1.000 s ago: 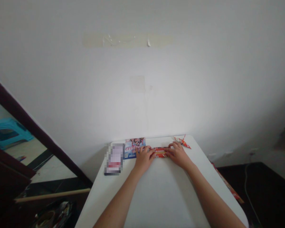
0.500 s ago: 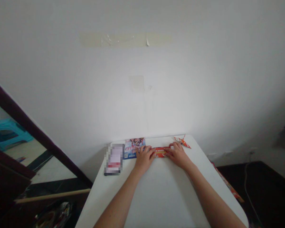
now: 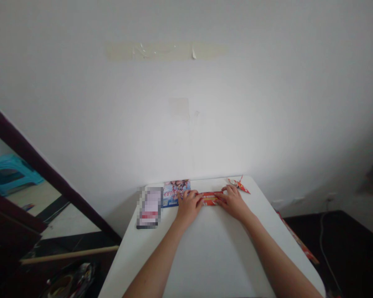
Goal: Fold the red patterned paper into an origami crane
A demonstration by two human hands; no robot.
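A strip of folded red printed paper [image 3: 210, 199] lies flat on the white table [image 3: 213, 252], close to its far edge. My left hand [image 3: 189, 205] has its bent fingers on the strip's left end, beside a blue printed leaflet [image 3: 170, 196] that it partly covers. At the right end, my right hand [image 3: 234, 203] grips the paper with thumb and fingers close together. Both ends of the strip are hidden under the fingers. Just beyond my right hand rests a small folded red-and-white paper figure [image 3: 240, 186] with pointed tips.
A phone-like slab [image 3: 151, 207], blurred into blocks, lies at the table's left side. The white wall [image 3: 192, 140] rises behind the table. A dark-framed mirror [image 3: 49, 169] leans at the left, showing a blue stool [image 3: 14, 171]. A cable [image 3: 322, 236] hangs at the right.
Both hands stay at the ends of the red paper, with hardly any visible movement. The view has shifted very slightly.
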